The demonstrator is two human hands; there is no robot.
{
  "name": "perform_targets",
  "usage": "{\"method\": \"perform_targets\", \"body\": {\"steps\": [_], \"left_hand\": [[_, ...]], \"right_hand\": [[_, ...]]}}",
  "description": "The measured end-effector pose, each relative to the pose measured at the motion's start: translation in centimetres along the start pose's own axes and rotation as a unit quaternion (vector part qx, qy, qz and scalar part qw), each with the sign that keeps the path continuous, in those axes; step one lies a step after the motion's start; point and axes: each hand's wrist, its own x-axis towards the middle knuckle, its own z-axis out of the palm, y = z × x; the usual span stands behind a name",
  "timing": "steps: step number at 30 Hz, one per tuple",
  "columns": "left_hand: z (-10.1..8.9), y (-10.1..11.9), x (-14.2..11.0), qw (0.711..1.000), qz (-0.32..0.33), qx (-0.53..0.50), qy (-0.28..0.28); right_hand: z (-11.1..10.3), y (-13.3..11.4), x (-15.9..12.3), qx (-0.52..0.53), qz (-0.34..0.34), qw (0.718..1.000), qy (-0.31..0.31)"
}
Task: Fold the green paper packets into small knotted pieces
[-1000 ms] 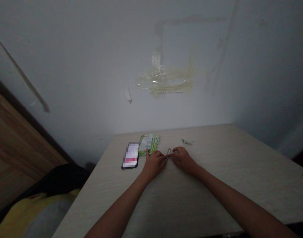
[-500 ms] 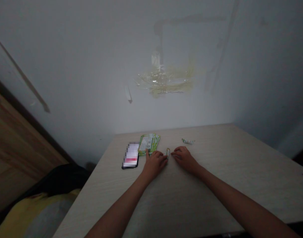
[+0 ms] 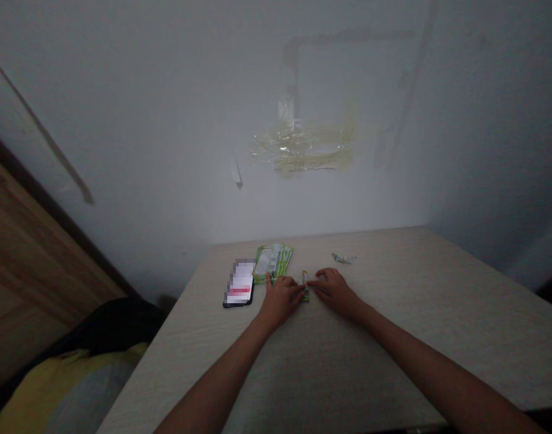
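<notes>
A narrow, folded green-and-white printed packet lies on the table between my hands. My left hand has its fingertips pressed on the packet's left side, the thumb pointing away toward the stack. From the right, the bunched fingertips of my right hand meet the packet's other side. Just beyond my left hand is a fanned stack of flat green-and-white packets. Another folded green-and-white piece rests past my right hand.
A phone with a lit, blurred screen lies left of the stack. The pale wooden table meets a wall with tape remains. Yellow and grey cloth and a wooden panel are at the left.
My right hand has moved slightly left, bringing its fingertips onto the packet. The packet now looks narrower and shows more green. My left hand stays beside it.
</notes>
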Motion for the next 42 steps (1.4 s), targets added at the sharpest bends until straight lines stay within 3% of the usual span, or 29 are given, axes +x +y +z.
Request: {"method": "perform_targets", "body": {"steps": [13, 27, 42], "left_hand": [[0.1, -0.1, 0.0, 1.000, -0.002, -0.002, -0.002], [0.0, 0.1, 0.0, 1.000, 0.015, 0.022, -0.010], [0.0, -0.1, -0.1, 1.000, 0.020, 0.011, -0.014]], "right_hand": [[0.2, 0.9, 0.0, 0.066, 0.034, 0.997, 0.038], [0.0, 0.3, 0.0, 0.052, -0.011, 0.999, 0.011], [0.2, -0.1, 0.6, -0.015, 0.054, 0.998, 0.014]]}}
